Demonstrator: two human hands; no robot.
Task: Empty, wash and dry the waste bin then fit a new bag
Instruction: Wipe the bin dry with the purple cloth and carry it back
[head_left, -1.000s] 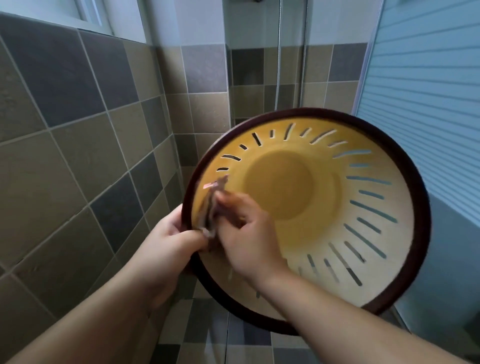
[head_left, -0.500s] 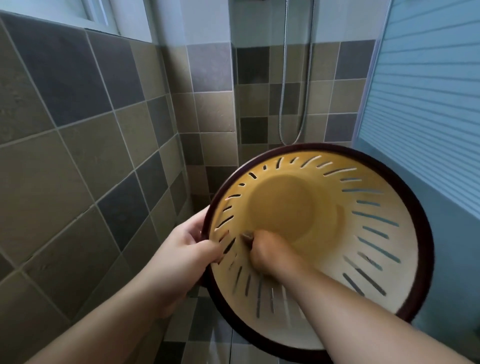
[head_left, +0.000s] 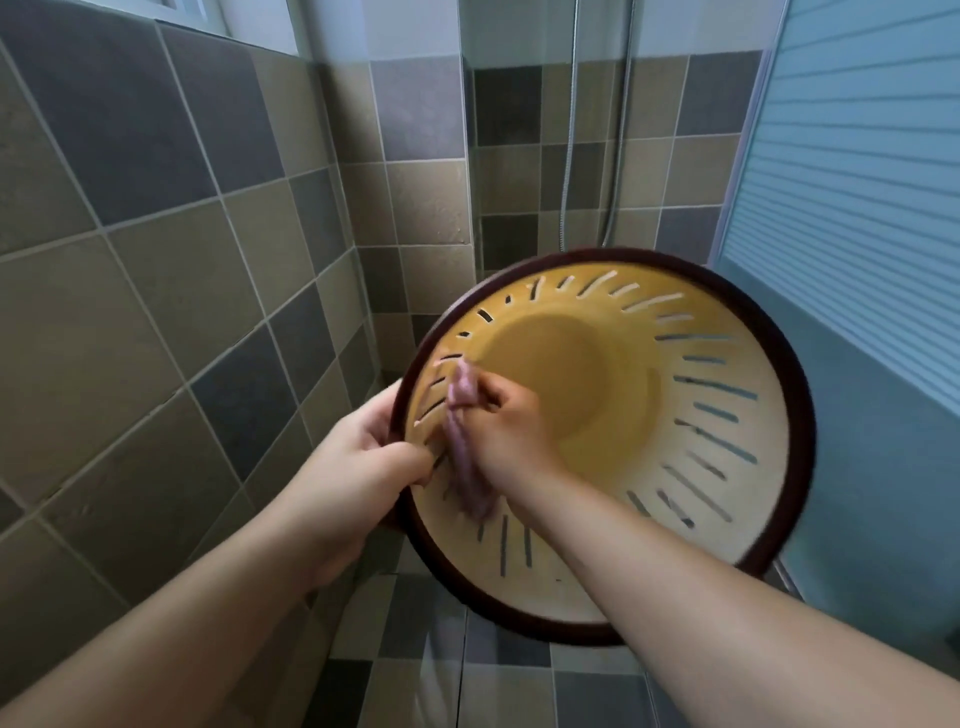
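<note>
The waste bin (head_left: 675, 415) is held up off the floor, tilted with its open mouth facing the camera, in front of the tiled wall (head_left: 156, 260). The left hand (head_left: 358, 467) grips the dark rim on the left side, fingers curled over the edge. The right hand (head_left: 506, 431) is inside the bin, fingers closed around a purplish cloth (head_left: 462, 441) pressed against the slotted inner wall.

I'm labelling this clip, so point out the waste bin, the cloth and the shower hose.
waste bin (head_left: 779, 395): head view, dark rim on its right side.
cloth (head_left: 465, 467): head view, purple fold below the right hand.
shower hose (head_left: 570, 130): head view, left strand against the tiles.
</note>
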